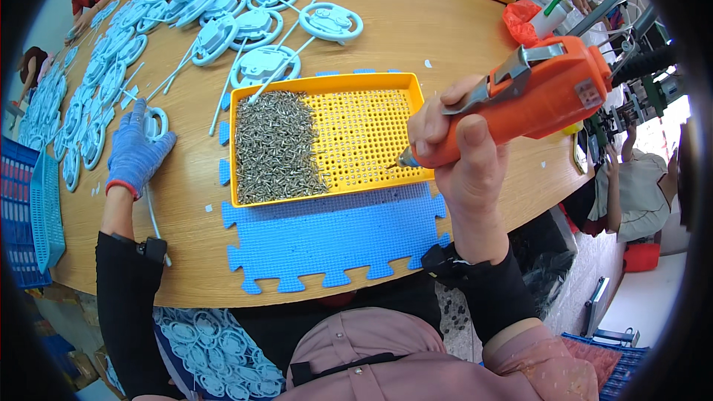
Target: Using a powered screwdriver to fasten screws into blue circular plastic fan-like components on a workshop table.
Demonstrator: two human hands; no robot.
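My right hand (464, 156) is bare and wrapped round an orange electric screwdriver (546, 93) with a metal hanging clip. Its bit points down and left over a yellow perforated tray (364, 126). Small silver screws (271, 148) are heaped in the tray's left half. Out to the left, my left hand (137, 150), in a blue knitted glove, lies on the table with fingers stretched and thumb spread. Between thumb and fingers shows a light blue plastic ring part (154, 125). A thin pale rod (154, 215) runs out below that hand; its upper end is hidden.
Many light blue wheel-shaped parts (252, 26) with rods cover the far left. A blue foam mat (334, 238) lies under and before the tray. Blue baskets (46, 208) stand at the left edge. More parts (215, 349) fill a container below. Other people work nearby.
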